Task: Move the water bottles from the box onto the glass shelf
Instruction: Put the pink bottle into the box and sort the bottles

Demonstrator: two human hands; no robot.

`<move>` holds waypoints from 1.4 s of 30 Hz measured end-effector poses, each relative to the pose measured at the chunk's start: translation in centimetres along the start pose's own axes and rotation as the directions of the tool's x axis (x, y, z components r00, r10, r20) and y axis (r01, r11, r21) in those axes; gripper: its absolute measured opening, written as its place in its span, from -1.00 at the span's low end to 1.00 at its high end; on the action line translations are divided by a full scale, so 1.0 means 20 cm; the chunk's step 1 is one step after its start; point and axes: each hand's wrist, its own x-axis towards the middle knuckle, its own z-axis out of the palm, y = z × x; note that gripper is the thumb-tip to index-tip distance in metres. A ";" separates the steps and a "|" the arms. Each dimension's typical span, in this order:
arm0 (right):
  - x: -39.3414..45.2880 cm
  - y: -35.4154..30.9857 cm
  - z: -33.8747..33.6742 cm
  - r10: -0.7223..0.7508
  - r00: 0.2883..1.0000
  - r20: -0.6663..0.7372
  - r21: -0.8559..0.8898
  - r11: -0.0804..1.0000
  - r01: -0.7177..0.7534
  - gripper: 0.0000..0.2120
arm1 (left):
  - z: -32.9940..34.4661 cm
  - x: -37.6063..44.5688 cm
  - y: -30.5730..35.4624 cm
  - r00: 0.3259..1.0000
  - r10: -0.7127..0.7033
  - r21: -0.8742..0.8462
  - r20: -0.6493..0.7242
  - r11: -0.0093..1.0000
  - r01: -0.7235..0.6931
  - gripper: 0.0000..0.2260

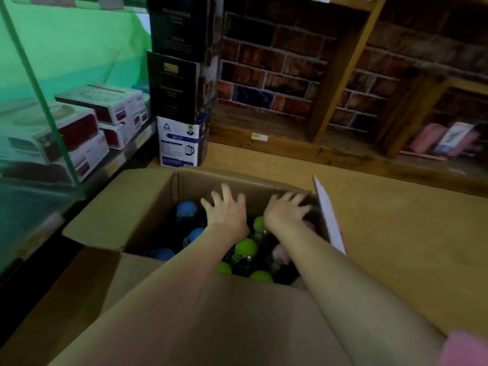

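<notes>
Open cardboard box (148,215) on the floor, flaps folded outward. Inside, bottles (245,249) stand upright, long axes vertical, caps pointing up toward the camera: blue caps (186,208) on the left, green caps in the middle, pink ones at the right, mostly hidden. Both hands reach in over the bottles. Left hand (227,211) hangs above them, fingers spread, its grip on nothing. Right hand (286,208) sits near the far right corner, fingers curled downward and blurred; cannot tell whether its grip has closed on a bottle. Glass shelf (39,107) stands to the left, carrying red-and-white cartons (105,104). Stacked boxes (179,88) behind.
</notes>
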 end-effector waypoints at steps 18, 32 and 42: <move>0.11 0.70 0.26 0.068 0.996 0.050 0.403 0.912 -0.082 -0.08 | 0.23 0.09 0.44 0.974 0.154 -0.230 0.166 0.967 -0.114 -0.46; 0.16 0.59 0.26 -0.157 0.941 -0.300 0.193 0.956 0.221 -0.32 | 0.31 0.15 0.41 0.954 0.201 -0.292 0.224 0.948 -0.131 -0.39; 0.36 0.45 0.36 -0.158 0.983 -0.091 0.310 0.934 0.178 -0.47 | 0.38 0.20 0.46 0.925 0.220 -0.276 0.309 0.952 -0.134 -0.29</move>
